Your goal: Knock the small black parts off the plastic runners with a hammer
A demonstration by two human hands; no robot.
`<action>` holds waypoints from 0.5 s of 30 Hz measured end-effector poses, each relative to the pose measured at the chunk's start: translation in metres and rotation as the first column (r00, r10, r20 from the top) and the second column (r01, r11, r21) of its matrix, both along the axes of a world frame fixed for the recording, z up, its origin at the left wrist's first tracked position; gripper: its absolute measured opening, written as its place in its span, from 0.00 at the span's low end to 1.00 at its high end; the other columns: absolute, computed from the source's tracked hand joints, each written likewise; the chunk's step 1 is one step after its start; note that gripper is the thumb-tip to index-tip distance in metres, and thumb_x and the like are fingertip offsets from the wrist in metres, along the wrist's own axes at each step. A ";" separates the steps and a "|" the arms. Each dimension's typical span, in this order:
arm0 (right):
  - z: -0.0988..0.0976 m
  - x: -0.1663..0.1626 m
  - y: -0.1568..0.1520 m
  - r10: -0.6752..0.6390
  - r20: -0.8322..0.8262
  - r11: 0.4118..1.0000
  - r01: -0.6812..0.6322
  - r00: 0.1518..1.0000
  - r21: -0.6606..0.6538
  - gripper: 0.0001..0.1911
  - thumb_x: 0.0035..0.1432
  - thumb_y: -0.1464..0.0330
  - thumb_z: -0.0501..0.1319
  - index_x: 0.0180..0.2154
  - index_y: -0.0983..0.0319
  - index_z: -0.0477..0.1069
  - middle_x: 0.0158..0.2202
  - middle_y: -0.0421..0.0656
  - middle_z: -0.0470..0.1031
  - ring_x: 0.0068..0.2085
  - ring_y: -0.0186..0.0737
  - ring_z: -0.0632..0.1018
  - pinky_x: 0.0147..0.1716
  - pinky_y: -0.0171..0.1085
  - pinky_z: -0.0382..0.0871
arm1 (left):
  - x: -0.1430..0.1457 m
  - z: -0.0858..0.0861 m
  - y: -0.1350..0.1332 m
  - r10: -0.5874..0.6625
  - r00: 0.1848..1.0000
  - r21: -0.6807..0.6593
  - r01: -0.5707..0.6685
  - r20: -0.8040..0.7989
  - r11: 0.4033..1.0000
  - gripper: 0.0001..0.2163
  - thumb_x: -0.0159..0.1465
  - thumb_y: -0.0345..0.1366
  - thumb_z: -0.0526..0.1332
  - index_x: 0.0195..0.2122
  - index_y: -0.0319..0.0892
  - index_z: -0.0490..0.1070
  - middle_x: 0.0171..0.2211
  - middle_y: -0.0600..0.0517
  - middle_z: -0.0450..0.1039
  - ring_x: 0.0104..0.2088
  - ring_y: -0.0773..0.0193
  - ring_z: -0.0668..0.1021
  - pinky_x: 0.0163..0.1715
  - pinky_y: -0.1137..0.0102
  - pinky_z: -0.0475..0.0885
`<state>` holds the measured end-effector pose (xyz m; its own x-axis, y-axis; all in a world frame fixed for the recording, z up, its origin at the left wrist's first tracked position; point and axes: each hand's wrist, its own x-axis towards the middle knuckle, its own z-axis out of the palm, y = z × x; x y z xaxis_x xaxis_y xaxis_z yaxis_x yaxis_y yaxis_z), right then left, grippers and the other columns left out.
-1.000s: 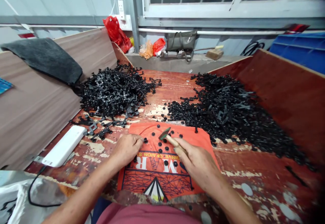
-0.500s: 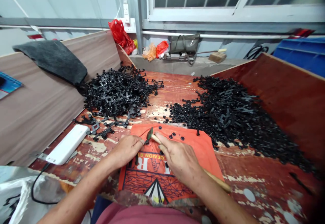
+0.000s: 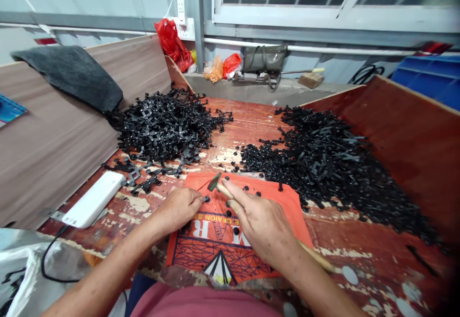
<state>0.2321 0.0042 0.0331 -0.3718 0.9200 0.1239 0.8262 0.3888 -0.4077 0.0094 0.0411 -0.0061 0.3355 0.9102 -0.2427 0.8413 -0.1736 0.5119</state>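
Note:
My right hand [image 3: 262,216] is wrapped round the wooden handle of a small hammer [image 3: 214,182]; the handle runs back under my forearm. The hammer's head is raised a little above an orange printed cloth [image 3: 269,254]. Left of it, the fingers of my left hand [image 3: 181,207] are closed in a pinch at a small round black part [image 3: 206,198] on the cloth. Several loose black discs, such as one black disc [image 3: 236,231], lie near my right hand.
Heaps of black linked parts [image 3: 161,125] and black strips and discs [image 3: 319,149] cover the table's back left and right. A white power bank [image 3: 95,199] with a cable lies left. Wooden boards [image 3: 64,149] wall the sides. A green bag [image 3: 265,58] rests behind.
The hammer head has lifted off the small black part and swung slightly right with my right hand. My left fingers have shifted slightly back, showing the part's round top.

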 end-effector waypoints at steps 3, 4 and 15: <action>0.000 -0.002 -0.003 0.006 0.015 1.000 -0.006 1.000 -0.013 0.25 0.69 0.67 0.51 0.64 0.43 0.55 0.42 0.35 0.81 0.38 0.39 0.82 0.32 0.35 0.72 | 0.000 0.001 -0.001 0.003 1.000 -0.003 -0.003 -0.012 1.000 0.16 0.64 0.36 0.49 0.19 0.42 0.64 0.19 0.53 0.67 0.22 0.64 0.67 0.26 0.69 0.51; -0.001 -0.002 -0.004 0.008 0.012 1.000 -0.008 1.000 -0.012 0.25 0.69 0.67 0.51 0.64 0.43 0.55 0.43 0.35 0.81 0.37 0.39 0.82 0.33 0.35 0.73 | 0.000 0.001 -0.001 0.004 1.000 -0.002 -0.004 -0.010 1.000 0.17 0.64 0.36 0.49 0.19 0.42 0.65 0.20 0.52 0.68 0.22 0.64 0.68 0.26 0.69 0.52; -0.011 -0.010 -0.005 0.020 0.017 1.000 -0.020 1.000 0.008 0.26 0.69 0.68 0.50 0.66 0.48 0.53 0.46 0.40 0.80 0.41 0.40 0.81 0.39 0.36 0.72 | 0.003 -0.002 -0.003 0.025 0.999 0.036 -0.026 0.029 0.999 0.16 0.64 0.36 0.48 0.19 0.42 0.61 0.20 0.53 0.65 0.22 0.65 0.67 0.26 0.70 0.52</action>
<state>0.2225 -0.0004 0.0218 -0.3918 0.9115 0.1252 0.8252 0.4084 -0.3903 0.0125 0.0377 -0.0080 0.3184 0.9267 -0.1997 0.8307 -0.1712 0.5297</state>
